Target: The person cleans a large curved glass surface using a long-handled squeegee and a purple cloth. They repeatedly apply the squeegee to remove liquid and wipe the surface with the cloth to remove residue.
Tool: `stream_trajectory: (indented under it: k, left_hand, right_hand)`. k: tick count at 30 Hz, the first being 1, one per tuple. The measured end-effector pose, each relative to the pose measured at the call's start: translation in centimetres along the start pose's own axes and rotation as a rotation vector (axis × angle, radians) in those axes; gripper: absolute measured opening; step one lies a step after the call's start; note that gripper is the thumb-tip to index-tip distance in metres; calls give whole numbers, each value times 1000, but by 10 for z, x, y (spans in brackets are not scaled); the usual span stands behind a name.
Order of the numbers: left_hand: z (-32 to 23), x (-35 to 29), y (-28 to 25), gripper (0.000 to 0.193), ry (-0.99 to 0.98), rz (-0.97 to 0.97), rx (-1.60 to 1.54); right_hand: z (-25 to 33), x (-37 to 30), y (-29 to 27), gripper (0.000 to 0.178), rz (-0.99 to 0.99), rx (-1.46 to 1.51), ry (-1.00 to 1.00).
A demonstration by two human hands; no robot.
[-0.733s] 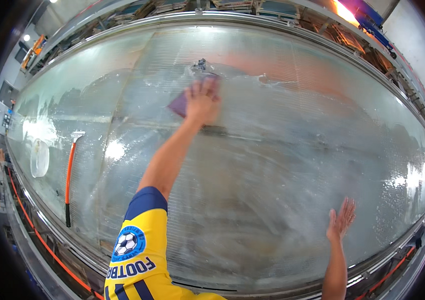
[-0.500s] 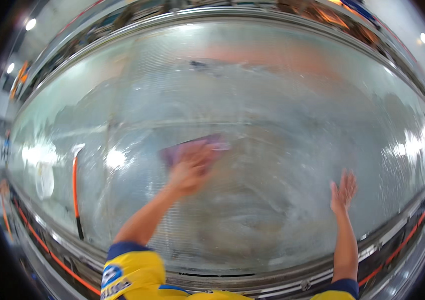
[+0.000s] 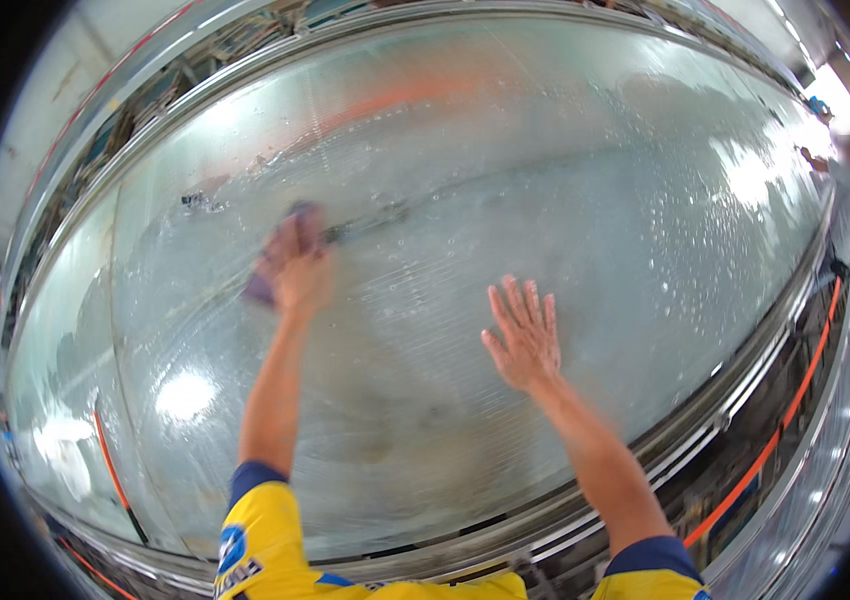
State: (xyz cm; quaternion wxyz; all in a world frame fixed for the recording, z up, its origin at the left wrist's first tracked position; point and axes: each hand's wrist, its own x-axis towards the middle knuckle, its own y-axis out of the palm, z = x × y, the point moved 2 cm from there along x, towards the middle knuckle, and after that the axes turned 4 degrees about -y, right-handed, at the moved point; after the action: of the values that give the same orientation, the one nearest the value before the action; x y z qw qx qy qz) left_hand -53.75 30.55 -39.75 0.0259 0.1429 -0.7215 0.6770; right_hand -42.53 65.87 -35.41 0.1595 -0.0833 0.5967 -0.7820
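Observation:
My left hand [image 3: 297, 283] presses a flat purple scouring pad [image 3: 260, 290] onto a large wet, see-through sheet [image 3: 415, 300]. Motion smears the hand and pad, and the fingers cover much of the pad. To the right, my right hand [image 3: 527, 345] lies over the same sheet with fingers spread and nothing held; whether it touches the surface I cannot tell. Water drops and cloudy streaks cover the sheet around both hands. A small dark mark [image 3: 201, 202] shows beyond the left hand.
An orange-handled tool [image 3: 113, 470] lies on the sheet at the left. Metal rails [image 3: 735, 400] frame the sheet, and an orange bar or hose [image 3: 780, 430] runs along the right side. At the far right edge stands another person [image 3: 848, 200].
The view has turned and shifted to the right. Over the sheet, my left hand has moved farther away with the pad. My right hand has come closer to the left one, fingers still spread.

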Motion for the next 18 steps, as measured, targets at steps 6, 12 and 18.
stream_trajectory:
  k: [6,12,18]
  left_hand:
    - [-367,-56,-4,56,504,69,-220]
    - [-352,-119,7,52,584,165,-381]
    - [91,-148,-40,37,-84,299,53]
  right_hand:
    - [-70,-46,3,53,-786,670,-108]
    - [-224,-153,-35,68,-232,-137,409]
    - [-273,-143,-48,72,-43,-286,687]
